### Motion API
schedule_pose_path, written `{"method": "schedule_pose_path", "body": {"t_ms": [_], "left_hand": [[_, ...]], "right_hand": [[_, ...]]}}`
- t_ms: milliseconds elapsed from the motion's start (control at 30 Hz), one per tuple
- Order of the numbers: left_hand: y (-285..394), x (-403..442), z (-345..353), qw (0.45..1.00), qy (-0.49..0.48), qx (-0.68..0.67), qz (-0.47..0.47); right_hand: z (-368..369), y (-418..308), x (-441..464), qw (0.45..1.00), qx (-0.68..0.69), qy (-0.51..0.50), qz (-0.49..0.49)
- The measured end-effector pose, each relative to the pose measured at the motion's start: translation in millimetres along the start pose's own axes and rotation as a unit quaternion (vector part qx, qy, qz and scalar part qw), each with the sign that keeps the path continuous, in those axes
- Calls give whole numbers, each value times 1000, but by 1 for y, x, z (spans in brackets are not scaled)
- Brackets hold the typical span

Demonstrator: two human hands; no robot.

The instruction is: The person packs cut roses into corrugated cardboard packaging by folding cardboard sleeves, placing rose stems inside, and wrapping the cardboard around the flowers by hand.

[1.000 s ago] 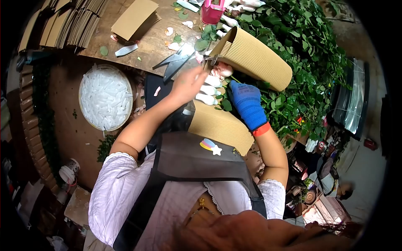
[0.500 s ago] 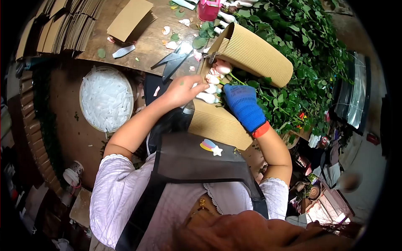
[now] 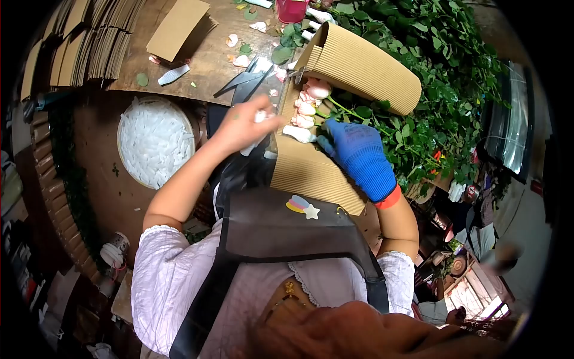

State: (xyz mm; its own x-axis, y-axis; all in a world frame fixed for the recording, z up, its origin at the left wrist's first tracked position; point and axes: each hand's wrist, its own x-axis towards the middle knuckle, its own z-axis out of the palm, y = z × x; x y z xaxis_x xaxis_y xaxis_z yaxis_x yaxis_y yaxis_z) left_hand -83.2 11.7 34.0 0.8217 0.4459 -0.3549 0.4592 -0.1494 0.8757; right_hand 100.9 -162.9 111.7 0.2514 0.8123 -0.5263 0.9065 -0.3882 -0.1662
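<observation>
My bare left hand [image 3: 245,125] is closed with a crumpled white sleeve [image 3: 260,116] between its fingers, left of a row of roses. Pink roses [image 3: 315,91] lie uncovered on corrugated cardboard [image 3: 317,176]. Below them one bud is still wrapped in a white net sleeve [image 3: 298,133]. My right hand [image 3: 357,149], in a blue glove, is closed beside the flower stems; what its fingers hold is hidden. A folded flap of the cardboard [image 3: 365,66] arches over the stems. Dark scissors [image 3: 246,82] lie above my left hand.
A round basket [image 3: 194,140] of white sleeves stands at the left. Cardboard sheets are stacked [image 3: 95,45] at the back left, with more [image 3: 179,27] on the wooden table [image 3: 140,51]. Leafy stems [image 3: 430,90] pile up at the right. A pink container [image 3: 291,11] is at the top.
My left hand has drawn left, away from the roses, with a white sleeve. Fewer buds are covered, and more pink petals show. My gloved hand has shifted slightly down and right.
</observation>
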Motion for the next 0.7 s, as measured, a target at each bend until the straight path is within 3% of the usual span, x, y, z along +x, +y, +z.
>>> {"method": "schedule_pose_path", "body": {"t_ms": [100,200,333,433,500,567,633,667,700], "left_hand": [[-3,14,17,982,-107,122,98],[5,20,22,986,-144,67,56],[1,11,29,993,-110,-25,41],[-24,-3,25,995,-4,-86,43],[-30,-27,-15,985,57,-138,-91],[-52,-59,-74,986,81,52,-136],[-66,-89,-106,887,126,392,-209],[-71,-97,-115,816,123,530,-195],[-75,-104,-113,768,132,587,-218]], "right_hand": [[21,9,8,997,-1,2,-72],[28,9,20,997,-35,-38,-56],[36,10,24,996,-38,-47,-66],[34,11,22,995,-40,-41,-75],[33,9,20,996,-40,-36,-73],[31,6,22,994,-62,-53,-76],[30,0,29,987,-105,-90,-82],[31,-2,32,981,-136,-98,-94],[32,-5,36,974,-167,-106,-107]]}}
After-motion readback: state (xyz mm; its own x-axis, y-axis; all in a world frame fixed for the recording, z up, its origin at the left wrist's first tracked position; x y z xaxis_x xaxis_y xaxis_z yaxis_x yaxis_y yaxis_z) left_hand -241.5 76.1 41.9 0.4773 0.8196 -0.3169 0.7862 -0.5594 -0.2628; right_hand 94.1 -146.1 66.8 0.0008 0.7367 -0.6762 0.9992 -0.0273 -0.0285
